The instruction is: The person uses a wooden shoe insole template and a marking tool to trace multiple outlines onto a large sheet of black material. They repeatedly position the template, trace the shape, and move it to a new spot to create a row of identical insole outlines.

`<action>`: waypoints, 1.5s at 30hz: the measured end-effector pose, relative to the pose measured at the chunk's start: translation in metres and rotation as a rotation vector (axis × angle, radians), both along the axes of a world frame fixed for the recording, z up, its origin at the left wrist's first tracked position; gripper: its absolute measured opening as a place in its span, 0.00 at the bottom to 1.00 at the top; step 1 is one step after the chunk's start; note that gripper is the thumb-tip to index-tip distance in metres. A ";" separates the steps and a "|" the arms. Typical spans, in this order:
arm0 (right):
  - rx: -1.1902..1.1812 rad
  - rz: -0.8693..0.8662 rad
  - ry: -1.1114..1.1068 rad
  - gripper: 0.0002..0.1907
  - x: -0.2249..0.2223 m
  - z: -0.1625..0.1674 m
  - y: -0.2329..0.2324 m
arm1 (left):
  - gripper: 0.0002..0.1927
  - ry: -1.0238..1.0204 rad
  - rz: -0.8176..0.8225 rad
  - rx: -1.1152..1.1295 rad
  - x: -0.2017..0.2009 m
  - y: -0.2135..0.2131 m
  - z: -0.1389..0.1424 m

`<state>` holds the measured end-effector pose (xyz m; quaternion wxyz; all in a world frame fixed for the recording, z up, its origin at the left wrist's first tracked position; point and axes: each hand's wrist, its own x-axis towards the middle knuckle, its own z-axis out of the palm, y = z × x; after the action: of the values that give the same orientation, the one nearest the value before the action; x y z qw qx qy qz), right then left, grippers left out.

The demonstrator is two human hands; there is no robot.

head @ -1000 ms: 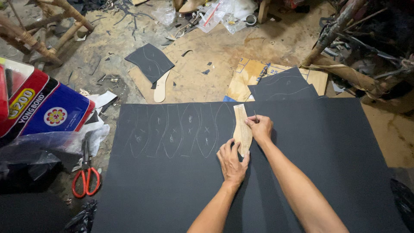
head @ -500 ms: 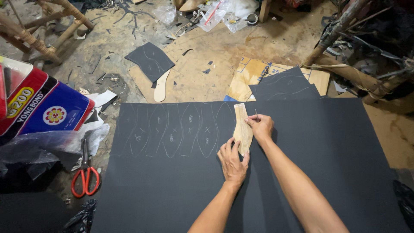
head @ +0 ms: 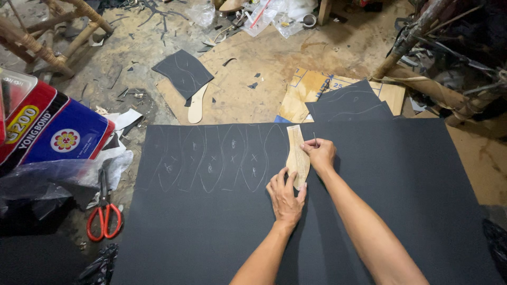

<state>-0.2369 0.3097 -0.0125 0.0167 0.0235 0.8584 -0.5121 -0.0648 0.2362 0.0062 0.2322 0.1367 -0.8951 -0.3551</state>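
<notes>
A large dark grey sheet (head: 369, 211) lies flat on the floor before me, with several sole-shaped outlines (head: 222, 158) drawn along its far left part. A light wooden sole-shaped template (head: 297, 153) rests on the sheet beside those outlines. My left hand (head: 285, 196) presses flat on the template's near end. My right hand (head: 318, 154) sits at the template's right edge, pinching a thin marking tool (head: 315, 139) that points up.
Red-handled scissors (head: 104, 219) lie left of the sheet. A red and blue tin (head: 53, 132) and plastic bags sit at the left. Beyond the sheet are cut dark pieces (head: 182, 74), another wooden template (head: 198, 103), cardboard (head: 311, 92), a smaller dark sheet (head: 351, 103) and wooden chair legs (head: 47, 37).
My hands and the template have stayed almost still; my right hand has shifted only slightly along the template's edge.
</notes>
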 end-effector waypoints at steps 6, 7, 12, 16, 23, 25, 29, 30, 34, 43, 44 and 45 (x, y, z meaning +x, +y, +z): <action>0.011 -0.010 0.022 0.11 0.001 0.003 -0.001 | 0.15 -0.010 -0.009 -0.041 0.001 0.001 0.002; 0.018 -0.015 0.024 0.11 0.001 0.004 -0.002 | 0.15 -0.010 -0.013 -0.051 0.000 0.001 0.002; 0.054 -0.007 0.043 0.12 0.003 0.008 -0.004 | 0.14 -0.008 -0.019 -0.093 -0.001 0.001 -0.003; 0.331 0.080 0.206 0.12 -0.001 0.015 -0.005 | 0.16 0.001 -0.047 -0.136 -0.005 0.003 -0.014; 0.122 0.583 0.199 0.16 0.002 0.047 0.000 | 0.24 -0.548 -0.342 -0.708 -0.039 0.037 -0.034; 0.145 0.645 -0.025 0.14 0.021 0.061 -0.002 | 0.31 -0.776 -0.411 -0.825 -0.046 0.053 -0.034; 0.336 0.693 -0.189 0.13 0.044 0.088 -0.006 | 0.33 -0.721 -0.447 -0.738 -0.050 0.062 -0.029; 0.354 0.708 -0.176 0.13 0.048 0.091 -0.007 | 0.33 -0.704 -0.418 -0.769 -0.049 0.063 -0.027; 0.589 0.795 0.075 0.17 0.049 0.083 -0.008 | 0.36 -0.626 -0.308 -0.807 -0.046 0.062 -0.030; 0.435 0.765 0.350 0.13 0.005 0.045 -0.019 | 0.30 -0.663 -0.043 -0.954 -0.098 0.062 -0.088; 0.461 0.753 0.366 0.13 -0.001 0.044 -0.022 | 0.31 -0.659 -0.113 -0.827 -0.103 0.059 -0.091; 0.487 0.739 0.383 0.13 -0.009 0.044 -0.024 | 0.32 -0.651 -0.179 -0.701 -0.108 0.057 -0.089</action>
<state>-0.2459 0.2858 0.0311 0.0331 -0.3747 0.8918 -0.2512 -0.1725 0.2927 -0.0831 -0.0593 0.0768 -0.9952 0.0102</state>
